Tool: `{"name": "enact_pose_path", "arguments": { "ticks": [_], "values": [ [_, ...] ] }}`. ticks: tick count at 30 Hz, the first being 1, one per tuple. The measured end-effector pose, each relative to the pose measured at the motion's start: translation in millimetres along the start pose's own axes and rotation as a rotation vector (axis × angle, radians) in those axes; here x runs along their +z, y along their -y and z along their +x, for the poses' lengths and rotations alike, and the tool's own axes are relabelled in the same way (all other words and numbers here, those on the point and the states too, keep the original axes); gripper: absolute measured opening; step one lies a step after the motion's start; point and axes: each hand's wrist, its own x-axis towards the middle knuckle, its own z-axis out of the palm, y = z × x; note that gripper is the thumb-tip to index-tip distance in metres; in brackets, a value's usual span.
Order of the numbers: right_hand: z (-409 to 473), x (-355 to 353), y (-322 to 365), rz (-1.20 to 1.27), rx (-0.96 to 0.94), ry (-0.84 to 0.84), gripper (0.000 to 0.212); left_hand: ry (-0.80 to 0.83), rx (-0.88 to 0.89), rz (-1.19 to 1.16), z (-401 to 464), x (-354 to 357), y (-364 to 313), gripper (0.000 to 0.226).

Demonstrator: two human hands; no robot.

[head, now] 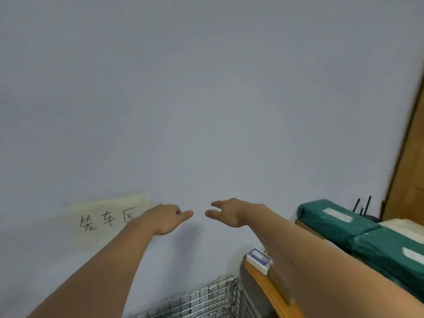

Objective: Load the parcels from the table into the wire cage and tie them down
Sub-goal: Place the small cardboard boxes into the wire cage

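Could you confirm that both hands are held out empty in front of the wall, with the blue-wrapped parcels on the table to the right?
Not quite: the parcels are green, as the head view shows. Both the left hand and right hand are indeed empty before the wall, with the table on the right.

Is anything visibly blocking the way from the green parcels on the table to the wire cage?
Only the person's own right forearm crosses in front of the green parcels. Between the table and the wire cage, nothing visible stands. Both hands hold nothing.

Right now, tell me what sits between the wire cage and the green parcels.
In the head view, a small white box on the wooden table lies between the wire cage and the green parcels.
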Motion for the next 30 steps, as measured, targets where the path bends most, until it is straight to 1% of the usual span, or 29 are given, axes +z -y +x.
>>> {"name": "enact_pose_path", "arguments": {
  "ticks": [4, 8, 11, 14, 18, 22, 26, 30],
  "values": [
    [-43.4, 13.5, -65.0, 0.03, 0.185, -0.036, 0.082, 0.096, 0.148, 0.053, 19.1, 30.3, -42.0, 0.077],
    [-105.7, 33.5, -135.1, 0.088, 0.427, -0.051, 0.078, 0.191, 0.302, 0.068, 29.4, 70.8, -94.9, 0.077],
    [-154.5, 50.8, -177.0, 0.123, 0.562, -0.03, 0.076, 0.25, 0.418, 0.078, 29.5, 101.3, -138.2, 0.076],
    [-190.3, 67.1, -203.8, 0.155, 0.663, 0.01, 0.079, 0.304, 0.513, 0.093, 27.4, 128.5, -177.7, 0.075],
    [-203.0, 82.1, -224.3, 0.18, 0.685, 0.069, 0.078, 0.348, 0.575, 0.102, 31.1, 159.8, -216.1, 0.075],
    [-181.6, 95.2, -248.6, 0.2, 0.653, 0.071, 0.072, 0.384, 0.584, 0.13, 51.1, 187.6, -240.3, 0.077],
    [-137.4, 114.1, -287.2, 0.188, 0.555, 0.104, 0.064, 0.421, 0.512, 0.144, 87.0, 220.6, -255.9, 0.077],
    [-82.5, 136.6, -339.0, 0.218, 0.473, 0.093, 0.054, 0.475, 0.383, 0.118, 128.3, 263.3, -266.6, 0.08]
  ]
}}
